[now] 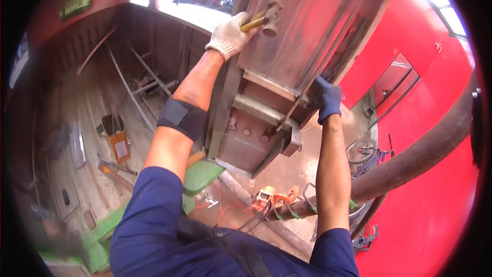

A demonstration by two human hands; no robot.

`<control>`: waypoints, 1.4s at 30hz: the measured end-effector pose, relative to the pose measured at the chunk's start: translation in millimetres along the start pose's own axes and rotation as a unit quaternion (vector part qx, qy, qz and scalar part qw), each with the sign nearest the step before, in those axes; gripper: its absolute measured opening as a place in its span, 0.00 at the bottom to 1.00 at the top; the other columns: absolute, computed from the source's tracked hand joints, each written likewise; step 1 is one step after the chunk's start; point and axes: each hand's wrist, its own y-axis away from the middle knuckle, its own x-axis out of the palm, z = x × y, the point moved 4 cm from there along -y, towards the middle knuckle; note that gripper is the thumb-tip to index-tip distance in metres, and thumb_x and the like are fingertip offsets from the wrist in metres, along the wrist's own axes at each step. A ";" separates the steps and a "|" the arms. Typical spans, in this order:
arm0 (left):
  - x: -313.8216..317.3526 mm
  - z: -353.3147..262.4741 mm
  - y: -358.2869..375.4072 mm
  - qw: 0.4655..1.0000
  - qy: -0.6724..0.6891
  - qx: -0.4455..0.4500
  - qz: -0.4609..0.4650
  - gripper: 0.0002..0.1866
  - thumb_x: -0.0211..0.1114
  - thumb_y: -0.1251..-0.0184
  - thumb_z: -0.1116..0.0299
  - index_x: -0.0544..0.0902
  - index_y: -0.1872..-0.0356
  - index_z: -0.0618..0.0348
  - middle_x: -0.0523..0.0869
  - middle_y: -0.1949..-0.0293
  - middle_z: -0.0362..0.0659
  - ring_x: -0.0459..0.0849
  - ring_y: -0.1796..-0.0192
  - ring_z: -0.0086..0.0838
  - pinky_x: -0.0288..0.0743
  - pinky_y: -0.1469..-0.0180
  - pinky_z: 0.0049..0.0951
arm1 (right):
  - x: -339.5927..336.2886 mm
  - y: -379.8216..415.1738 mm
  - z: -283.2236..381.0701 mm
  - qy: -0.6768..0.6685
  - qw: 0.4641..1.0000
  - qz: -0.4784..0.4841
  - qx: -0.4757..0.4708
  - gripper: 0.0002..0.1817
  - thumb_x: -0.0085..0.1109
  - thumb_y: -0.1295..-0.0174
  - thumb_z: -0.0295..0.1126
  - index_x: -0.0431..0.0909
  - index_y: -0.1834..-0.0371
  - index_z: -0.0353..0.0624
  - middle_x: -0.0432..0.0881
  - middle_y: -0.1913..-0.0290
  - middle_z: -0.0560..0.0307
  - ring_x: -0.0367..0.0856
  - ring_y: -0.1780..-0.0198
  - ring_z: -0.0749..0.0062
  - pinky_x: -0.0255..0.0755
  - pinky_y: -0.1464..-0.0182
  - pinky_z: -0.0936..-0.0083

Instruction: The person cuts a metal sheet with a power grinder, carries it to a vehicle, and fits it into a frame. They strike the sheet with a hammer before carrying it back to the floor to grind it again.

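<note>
Head view: red wall [435,123] fills the right of the frame. Metal housing [302,46] stands upper centre, tall and rust-streaked, with a bracketed lower section at centre. A thick rusty pipe [415,159] crosses the lower right diagonally, close under the right forearm. Floor at left carries loose bars and an orange container [119,146]; a green platform [200,174] lies lower centre, an orange power tool [271,197] just below the housing. Left hand [230,35], white glove, fingers clamped round the hammer [264,18] handle, head against the housing face. Right hand [327,100], blue glove, closed on the housing's right edge. Open room lies left of the housing.
</note>
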 end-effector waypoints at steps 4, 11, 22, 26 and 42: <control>5.4 6.4 -8.5 0.997 0.048 0.051 -0.021 0.14 0.69 0.32 0.56 0.81 0.57 0.55 0.87 0.62 0.57 0.86 0.55 0.59 0.80 0.56 0.50 | 7.8 0.0 -2.3 -0.310 0.921 -0.073 0.224 0.14 0.72 0.43 0.34 0.85 0.57 0.38 0.85 0.68 0.62 0.82 0.71 0.75 0.76 0.68 0.73; 2.9 4.6 -7.1 0.999 0.030 -0.032 0.029 0.10 0.64 0.30 0.59 0.81 0.57 0.53 0.86 0.63 0.57 0.85 0.55 0.61 0.78 0.56 0.53 | 7.7 -1.5 3.9 -0.304 0.922 -0.054 0.235 0.15 0.71 0.42 0.35 0.86 0.57 0.36 0.86 0.69 0.59 0.82 0.72 0.74 0.77 0.68 0.73; -8.0 50.8 3.3 0.956 0.127 -0.199 -0.175 0.14 0.70 0.31 0.56 0.85 0.52 0.53 0.89 0.59 0.54 0.87 0.52 0.56 0.81 0.51 0.49 | -0.4 3.6 25.2 -0.285 0.933 -0.068 0.207 0.16 0.73 0.40 0.33 0.85 0.53 0.35 0.87 0.66 0.57 0.84 0.67 0.71 0.78 0.62 0.70; -47.1 56.9 13.1 0.961 0.037 -0.156 -0.225 0.10 0.69 0.31 0.62 0.85 0.56 0.54 0.89 0.62 0.53 0.87 0.55 0.55 0.81 0.54 0.48 | 2.8 1.6 19.9 -0.279 0.934 -0.088 0.206 0.11 0.72 0.39 0.34 0.87 0.62 0.38 0.85 0.72 0.61 0.81 0.73 0.76 0.73 0.69 0.74; -236.6 40.0 190.9 0.895 -0.055 -0.244 -0.369 0.15 0.63 0.23 0.59 0.85 0.57 0.62 0.88 0.67 0.47 0.85 0.63 0.39 0.77 0.55 0.39 | 15.0 -0.8 -16.3 -0.218 0.957 -0.159 0.106 0.29 0.72 0.33 0.34 0.73 0.33 0.36 0.84 0.53 0.58 0.81 0.55 0.73 0.75 0.55 0.74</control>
